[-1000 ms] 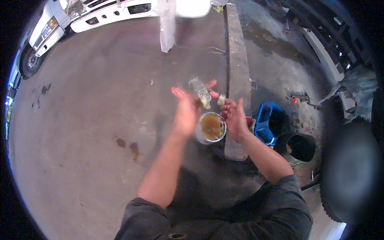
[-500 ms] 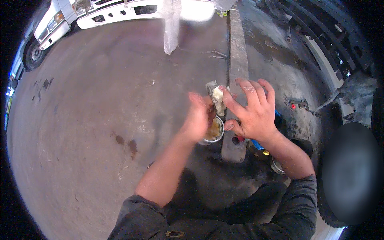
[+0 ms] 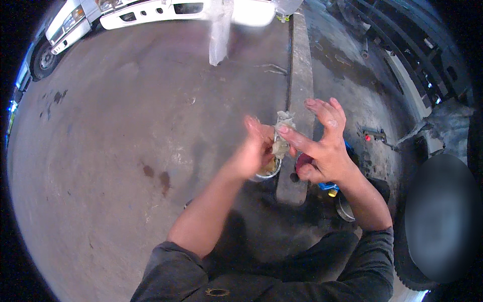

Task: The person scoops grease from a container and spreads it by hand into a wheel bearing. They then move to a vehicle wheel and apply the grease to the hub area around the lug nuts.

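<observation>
My left hand [image 3: 251, 153], partly blurred, is closed around a crumpled, pale grey-white piece [image 3: 283, 136] that looks like thin sheet or rag smeared with paste. My right hand [image 3: 324, 148] has its fingers spread, and its index fingertip touches the piece's upper part. Pale smears mark the right fingers. Just below my left hand is an open round tin [image 3: 269, 171] with yellowish contents, partly hidden by that hand. A pinkish-red object [image 3: 303, 162] shows beside the right thumb, mostly covered.
A long concrete-grey beam [image 3: 301, 75] runs away from me along the floor. Right of it lie a blue container with a yellow cap [image 3: 332, 193], a metal ring-shaped rim [image 3: 344, 209] and a red-tipped tool [image 3: 371, 137]. A large tyre [image 3: 402, 251] stands close right; a white truck [image 3: 151, 15] is ahead.
The right index finger has moved across the crumpled piece, and the cream lump at its tip no longer shows. The piece has shifted slightly right and down, covering more of the tin.
</observation>
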Available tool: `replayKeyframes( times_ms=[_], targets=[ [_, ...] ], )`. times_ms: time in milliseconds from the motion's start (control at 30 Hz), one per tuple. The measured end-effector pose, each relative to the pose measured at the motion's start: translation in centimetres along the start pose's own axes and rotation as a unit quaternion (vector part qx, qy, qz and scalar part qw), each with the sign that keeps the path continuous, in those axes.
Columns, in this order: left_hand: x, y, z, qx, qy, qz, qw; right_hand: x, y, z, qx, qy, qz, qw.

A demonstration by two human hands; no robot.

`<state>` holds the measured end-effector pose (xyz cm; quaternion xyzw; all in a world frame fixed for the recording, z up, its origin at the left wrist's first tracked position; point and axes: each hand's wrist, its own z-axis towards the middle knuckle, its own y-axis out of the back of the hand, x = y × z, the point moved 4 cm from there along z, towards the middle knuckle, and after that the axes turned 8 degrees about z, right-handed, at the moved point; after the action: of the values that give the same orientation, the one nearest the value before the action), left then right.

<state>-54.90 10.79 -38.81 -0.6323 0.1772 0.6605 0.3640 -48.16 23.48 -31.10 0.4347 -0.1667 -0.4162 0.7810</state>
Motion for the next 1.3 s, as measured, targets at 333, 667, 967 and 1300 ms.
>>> replayKeyframes(
  times_ms=[333, 667, 967, 1300],
  targets=[
    [0.3, 1.2, -0.4, 0.158, -0.062, 0.062, 0.984, 1.0, -1.2, 1.3, 0.002, -0.301, 0.427, 0.853],
    [0.4, 0.3, -0.6, 0.113, -0.014, 0.024, 0.993, -1.7, -1.4, -4.0, -0.089, -0.103, 0.213, 0.968],
    [0.7, -1.1, -0.3, 0.080, 0.028, 0.018, 0.996, -0.9, -1.7, -3.9, -0.008, -0.118, 0.197, 0.973],
    [4.2, -2.5, 0.5, 0.049, 0.161, -0.030, 0.985, -2.2, -2.2, -6.9, -0.031, -0.178, 0.290, 0.940]
  ],
)
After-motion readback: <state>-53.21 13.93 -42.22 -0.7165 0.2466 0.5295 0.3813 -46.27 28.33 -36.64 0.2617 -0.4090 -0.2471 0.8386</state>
